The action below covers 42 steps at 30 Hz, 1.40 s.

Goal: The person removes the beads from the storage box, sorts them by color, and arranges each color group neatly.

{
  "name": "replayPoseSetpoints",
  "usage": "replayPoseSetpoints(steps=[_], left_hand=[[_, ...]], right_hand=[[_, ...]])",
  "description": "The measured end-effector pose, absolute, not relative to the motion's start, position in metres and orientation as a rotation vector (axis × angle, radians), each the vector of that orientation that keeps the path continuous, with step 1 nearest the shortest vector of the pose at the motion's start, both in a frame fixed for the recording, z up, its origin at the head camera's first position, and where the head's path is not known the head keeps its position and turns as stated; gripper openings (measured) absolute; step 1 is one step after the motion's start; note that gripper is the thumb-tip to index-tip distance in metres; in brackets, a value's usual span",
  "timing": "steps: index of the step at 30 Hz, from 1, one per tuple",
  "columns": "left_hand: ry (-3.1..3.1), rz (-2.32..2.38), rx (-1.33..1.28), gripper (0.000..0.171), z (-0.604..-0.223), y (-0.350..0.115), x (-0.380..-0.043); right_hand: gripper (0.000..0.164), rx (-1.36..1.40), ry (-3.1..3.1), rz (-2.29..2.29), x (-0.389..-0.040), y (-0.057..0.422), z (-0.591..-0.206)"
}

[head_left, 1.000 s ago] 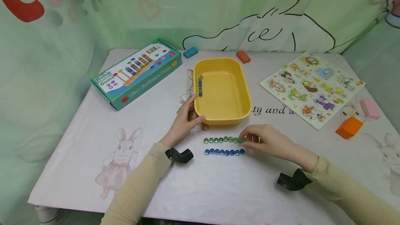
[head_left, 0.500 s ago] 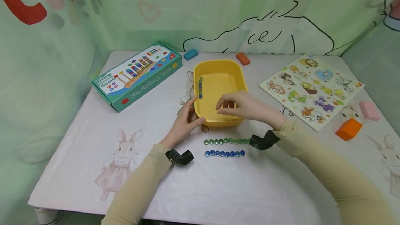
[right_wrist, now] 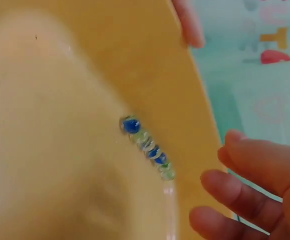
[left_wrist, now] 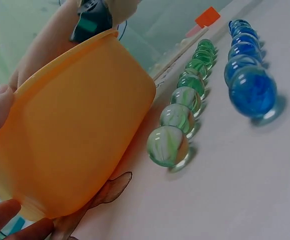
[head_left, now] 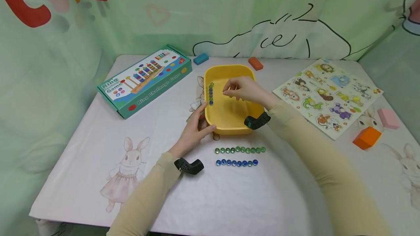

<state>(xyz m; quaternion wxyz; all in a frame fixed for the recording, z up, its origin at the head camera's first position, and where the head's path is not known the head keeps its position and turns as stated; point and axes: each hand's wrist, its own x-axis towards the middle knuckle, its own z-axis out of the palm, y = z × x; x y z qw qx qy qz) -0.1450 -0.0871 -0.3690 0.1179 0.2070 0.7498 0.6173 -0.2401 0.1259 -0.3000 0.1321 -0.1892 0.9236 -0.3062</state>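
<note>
A yellow plastic tub point(head_left: 226, 119) stands mid-table. My left hand point(head_left: 193, 129) holds its near left corner, thumb at the front rim and fingers along the left side. Inside, several blue and green glass marbles point(right_wrist: 153, 151) line up along the left wall. Over the tub floor hovers my right hand point(head_left: 243, 87), a little right of those marbles. Its fingers are loosely bent, and no marble shows between them in the right wrist view. In front of the tub, a row of green marbles point(head_left: 237, 149) runs parallel to a row of blue marbles point(head_left: 239, 163).
A green ring game box point(head_left: 146, 81) lies at the back left. An animal puzzle board point(head_left: 328, 95) lies on the right, with an orange block point(head_left: 366, 137) and a pink block point(head_left: 388, 118) beside it. Blue point(head_left: 201, 59) and red-orange point(head_left: 255, 63) blocks sit behind the tub.
My right hand has left the right end of the green row and moved forward and left, in over the tub. My left hand keeps its place on the tub.
</note>
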Motion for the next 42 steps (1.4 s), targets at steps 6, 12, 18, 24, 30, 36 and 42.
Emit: replayPoseSetpoints(steps=[6, 12, 18, 24, 30, 36, 42], left_hand=[[2.217, 1.786, 0.588, 0.075, -0.367, -0.087, -0.144], [2.224, 1.786, 0.592, 0.074, -0.364, -0.087, -0.143], [2.244, 1.778, 0.615, 0.074, -0.361, -0.087, -0.142], [2.271, 1.758, 0.611, 0.074, -0.359, -0.087, -0.141], [2.285, 1.745, 0.596, 0.074, -0.36, -0.088, -0.142], [2.295, 1.739, 0.603, 0.074, -0.361, -0.088, -0.142], [2.302, 1.737, 0.603, 0.075, -0.36, -0.088, -0.143]], right_hand=[[0.016, -0.54, 2.692, -0.731, -0.255, 0.116, -0.309], [0.016, -0.624, 2.665, -0.536, -0.263, 0.103, -0.319], [0.023, -0.703, 2.604, -0.453, -0.263, 0.093, -0.325], [0.025, -0.696, 2.588, -0.424, -0.26, 0.087, -0.324], [0.022, -0.701, 2.581, -0.368, -0.261, 0.081, -0.328], [0.017, -0.748, 2.583, -0.33, -0.262, 0.075, -0.331], [0.016, -0.815, 2.569, -0.357, -0.261, 0.079, -0.322]])
